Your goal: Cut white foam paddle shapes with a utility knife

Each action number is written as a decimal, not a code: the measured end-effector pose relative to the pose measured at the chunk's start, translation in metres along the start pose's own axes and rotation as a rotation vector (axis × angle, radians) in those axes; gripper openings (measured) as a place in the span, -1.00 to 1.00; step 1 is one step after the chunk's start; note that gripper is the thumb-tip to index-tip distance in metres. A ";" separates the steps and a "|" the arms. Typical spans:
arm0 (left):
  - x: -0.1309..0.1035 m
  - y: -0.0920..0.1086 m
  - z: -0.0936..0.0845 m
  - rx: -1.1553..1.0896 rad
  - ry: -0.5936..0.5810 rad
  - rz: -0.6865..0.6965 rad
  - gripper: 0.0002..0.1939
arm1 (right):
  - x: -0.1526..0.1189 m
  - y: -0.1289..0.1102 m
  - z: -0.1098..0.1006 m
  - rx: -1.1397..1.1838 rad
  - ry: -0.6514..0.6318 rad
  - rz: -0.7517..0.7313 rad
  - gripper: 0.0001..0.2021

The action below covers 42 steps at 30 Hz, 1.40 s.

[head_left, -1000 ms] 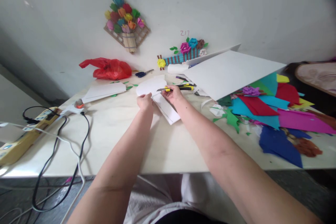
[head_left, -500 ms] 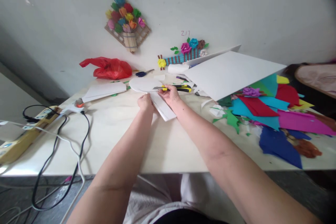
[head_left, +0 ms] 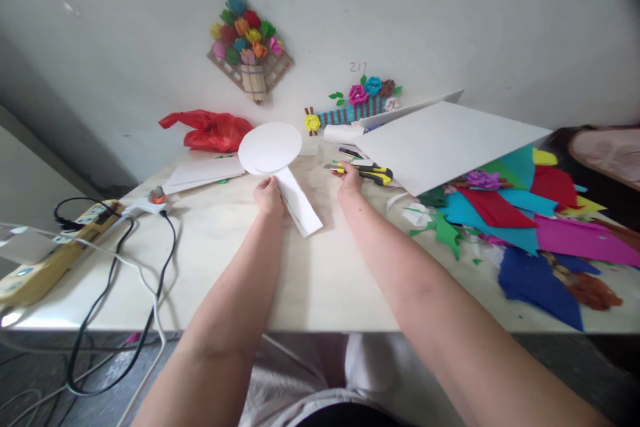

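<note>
Table (head_left: 320, 293), front edge at six o'clock, open between the forearms (head_left: 243, 280); coloured sheets (head_left: 583, 240) crowd three.
Left hand (head_left: 269, 197) pinches the white cutout (head_left: 270, 147) mid-table, disc toward eleven, stem toward five; right hand (head_left: 350, 179), apart at three, grips the knife (head_left: 367, 171), blade toward nine.

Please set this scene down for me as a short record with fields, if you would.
Left hand: holds a white cutout, round with a straight strip
Right hand: holds a yellow-and-black utility knife, apart from the cutout
Left side: red plastic bag, yellow power strip
Right side: large white board, coloured sheets
Behind: wall with flower ornament
</note>
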<state>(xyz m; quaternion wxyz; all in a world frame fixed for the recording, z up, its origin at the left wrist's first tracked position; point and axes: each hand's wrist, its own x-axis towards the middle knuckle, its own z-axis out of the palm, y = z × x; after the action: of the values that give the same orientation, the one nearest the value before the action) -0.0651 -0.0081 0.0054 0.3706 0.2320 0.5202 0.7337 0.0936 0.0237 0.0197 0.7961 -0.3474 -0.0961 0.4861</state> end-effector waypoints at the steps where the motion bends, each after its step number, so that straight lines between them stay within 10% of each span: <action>1: 0.000 -0.001 0.000 -0.003 -0.023 0.002 -0.94 | 0.004 -0.003 -0.001 0.012 0.030 -0.010 -0.86; 13: 0.000 -0.010 -0.001 -0.053 -0.254 0.037 -0.75 | -0.007 -0.008 -0.006 -0.065 -0.319 0.188 -0.93; 42: 0.009 -0.012 -0.005 0.394 -0.347 0.135 -0.70 | -0.013 -0.005 -0.007 -0.386 -0.349 0.100 -0.98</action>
<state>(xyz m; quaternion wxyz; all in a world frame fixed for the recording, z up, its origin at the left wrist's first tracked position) -0.0709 -0.0018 -0.0077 0.3525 0.4560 0.5648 0.5906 0.0943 0.0084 0.0206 0.6616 -0.4082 -0.3056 0.5499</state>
